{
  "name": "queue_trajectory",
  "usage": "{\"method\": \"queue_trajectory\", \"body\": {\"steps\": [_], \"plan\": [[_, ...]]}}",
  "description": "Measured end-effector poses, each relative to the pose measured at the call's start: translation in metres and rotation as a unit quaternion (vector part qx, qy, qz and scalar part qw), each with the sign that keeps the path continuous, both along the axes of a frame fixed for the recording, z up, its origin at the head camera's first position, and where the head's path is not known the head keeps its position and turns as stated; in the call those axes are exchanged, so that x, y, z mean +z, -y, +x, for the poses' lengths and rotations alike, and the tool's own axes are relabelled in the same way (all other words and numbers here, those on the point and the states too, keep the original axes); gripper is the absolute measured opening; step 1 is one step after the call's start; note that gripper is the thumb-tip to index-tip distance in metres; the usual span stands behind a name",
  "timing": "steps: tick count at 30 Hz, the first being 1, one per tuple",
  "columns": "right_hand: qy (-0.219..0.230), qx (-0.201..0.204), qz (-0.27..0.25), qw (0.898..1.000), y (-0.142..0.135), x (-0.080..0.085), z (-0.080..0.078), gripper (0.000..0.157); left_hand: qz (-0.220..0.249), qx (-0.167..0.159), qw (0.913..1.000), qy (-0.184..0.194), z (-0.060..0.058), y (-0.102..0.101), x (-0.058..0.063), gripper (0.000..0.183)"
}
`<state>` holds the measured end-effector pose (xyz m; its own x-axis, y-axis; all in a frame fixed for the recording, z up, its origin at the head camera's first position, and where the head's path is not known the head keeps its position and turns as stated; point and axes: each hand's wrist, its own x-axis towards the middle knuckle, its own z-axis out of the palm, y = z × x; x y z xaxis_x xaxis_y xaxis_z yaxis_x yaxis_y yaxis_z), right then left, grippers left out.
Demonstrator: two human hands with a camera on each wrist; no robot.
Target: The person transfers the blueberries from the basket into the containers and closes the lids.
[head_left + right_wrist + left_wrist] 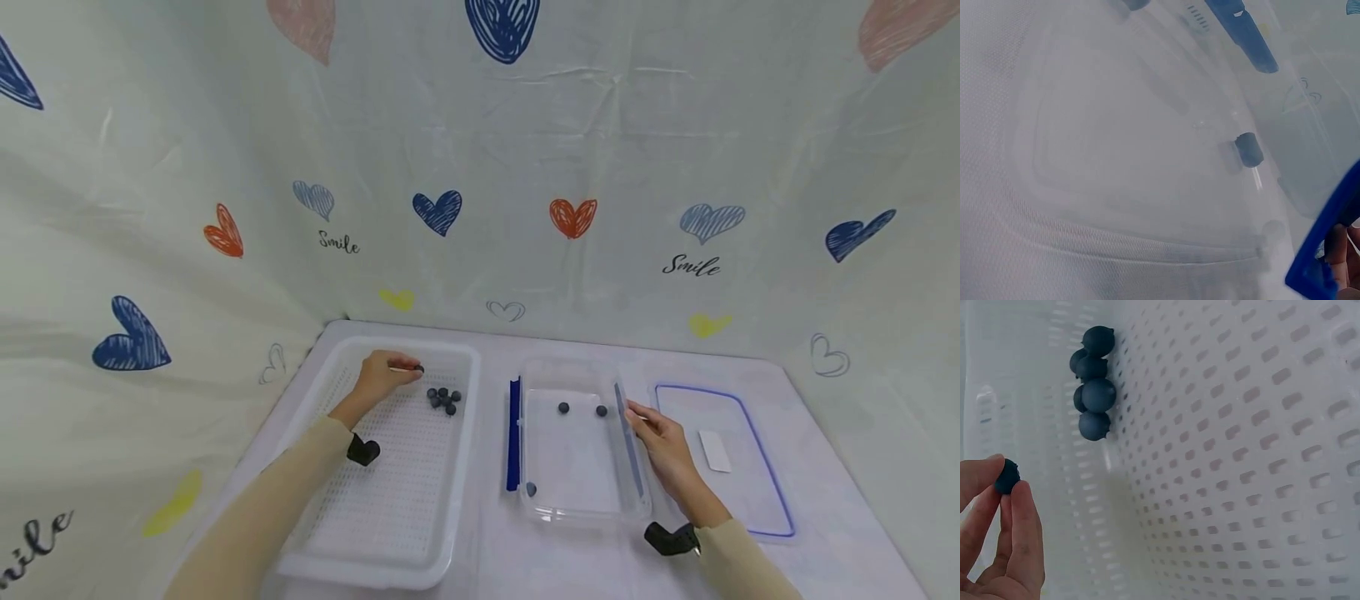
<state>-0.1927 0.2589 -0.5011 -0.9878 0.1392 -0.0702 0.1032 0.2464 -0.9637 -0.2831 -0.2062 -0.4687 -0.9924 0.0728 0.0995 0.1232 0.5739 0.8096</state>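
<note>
My left hand pinches a blueberry between thumb and fingertips, above the white perforated basket. Several more blueberries lie grouped on the basket's floor, to the right of that hand in the head view. To the right stands a clear plastic container with blue side flaps. Inside it are three blueberries, two toward the back and one at the near left corner. My right hand grips the container's right side flap, thumb and fingers on either side; its fingers are partly hidden in the right wrist view.
On the table right of the container lies a clear lid with a blue rim seal and a white label. A pale curtain printed with hearts hangs behind the table and at its sides.
</note>
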Motion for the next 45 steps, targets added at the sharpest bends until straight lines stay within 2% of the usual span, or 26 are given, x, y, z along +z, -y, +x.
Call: {"method": "queue_trajectory", "body": {"steps": [9,14,19,23,29,34,45], "plan": [[-0.004,-0.002,0.008,1.0,-0.001,-0.002,0.001,0.053,0.008,-0.005,0.9998,0.015,0.006,-0.005,0.024,0.028],[0.001,-0.003,0.018,1.0,0.001,0.001,0.001,0.055,0.022,-0.022,0.9994,0.017,0.0,-0.013,0.035,0.029],[-0.004,0.0,0.005,1.0,0.002,0.0,-0.001,0.055,0.039,-0.024,0.9984,0.033,-0.006,-0.024,0.042,0.03],[-0.015,0.001,-0.005,1.0,0.001,-0.003,-0.001,0.053,0.056,-0.035,0.9971,0.037,-0.006,-0.037,0.046,0.029],[-0.02,-0.001,0.002,1.0,0.0,-0.005,-0.002,0.053,0.08,-0.068,0.9941,0.028,-0.004,-0.063,0.056,0.028],[-0.004,0.001,0.008,1.0,-0.001,-0.004,-0.002,0.055,0.077,-0.088,0.9928,0.025,-0.004,-0.083,0.061,0.027],[-0.008,0.002,0.003,1.0,-0.001,-0.001,-0.002,0.053,0.079,-0.125,0.9888,0.021,-0.003,-0.117,0.067,0.024]]}}
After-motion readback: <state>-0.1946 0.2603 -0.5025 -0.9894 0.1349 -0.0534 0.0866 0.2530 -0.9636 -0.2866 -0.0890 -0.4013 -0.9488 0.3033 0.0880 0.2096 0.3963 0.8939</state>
